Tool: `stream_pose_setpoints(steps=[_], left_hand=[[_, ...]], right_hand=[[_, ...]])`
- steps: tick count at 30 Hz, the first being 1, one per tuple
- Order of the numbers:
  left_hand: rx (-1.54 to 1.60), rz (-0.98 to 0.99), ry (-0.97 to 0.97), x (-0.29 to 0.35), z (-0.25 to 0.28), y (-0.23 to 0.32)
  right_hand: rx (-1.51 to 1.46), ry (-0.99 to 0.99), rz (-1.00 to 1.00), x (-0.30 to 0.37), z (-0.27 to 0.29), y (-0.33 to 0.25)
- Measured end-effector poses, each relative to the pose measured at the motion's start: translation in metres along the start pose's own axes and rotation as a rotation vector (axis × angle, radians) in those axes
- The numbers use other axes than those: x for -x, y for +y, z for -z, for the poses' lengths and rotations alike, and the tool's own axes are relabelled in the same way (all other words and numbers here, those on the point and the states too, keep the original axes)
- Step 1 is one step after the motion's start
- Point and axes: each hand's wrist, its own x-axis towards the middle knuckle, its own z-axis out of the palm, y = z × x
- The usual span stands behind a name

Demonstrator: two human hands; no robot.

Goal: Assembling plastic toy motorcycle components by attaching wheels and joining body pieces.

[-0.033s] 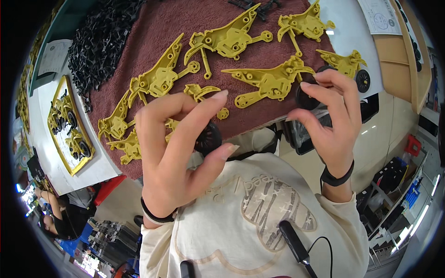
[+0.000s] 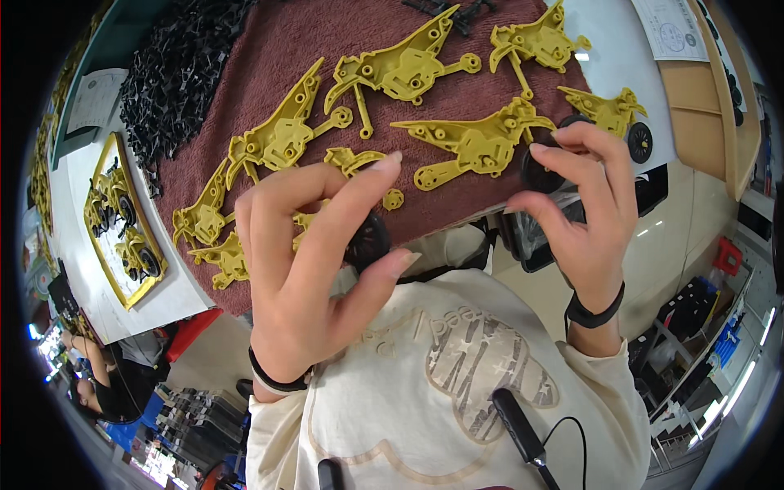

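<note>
My left hand point(image 2: 306, 257) is curved around a spoked black wheel point(image 2: 367, 242), with the thumb against its lower side; the far fingers are partly hidden. A yellow toy motorcycle half-shell point(image 2: 351, 160) lies partly hidden behind this hand. My right hand point(image 2: 584, 192) has its fingers bent and thumb apart. Its fingertips touch the edge of another black wheel point(image 2: 539, 170), which sits at the front end of a yellow half-shell point(image 2: 478, 149) on the towel. Part of a further dark wheel point(image 2: 574, 121) shows behind the right fingers.
More yellow half-shells point(image 2: 408, 72) lie across the brown towel point(image 2: 269, 33). A heap of small black parts point(image 2: 180, 73) is at the far left, near a yellow tray point(image 2: 122, 298) of toy motorcycles. One wheel point(image 2: 639, 143) and a cardboard box point(image 2: 698, 122) are at the right.
The wheel by my left hand has tilted very slightly. Otherwise both hands and the parts stay in place.
</note>
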Motion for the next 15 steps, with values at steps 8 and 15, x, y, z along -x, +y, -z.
stream_pose_setpoints(steps=[8, 15], left_hand=[[0.198, -0.062, 0.146, -0.018, -0.021, 0.007], [0.261, 0.053, 0.140, -0.023, -0.039, 0.011]], right_hand=[[0.110, -0.078, 0.066, -0.002, 0.008, 0.001], [0.083, -0.099, 0.054, -0.004, 0.011, 0.000]])
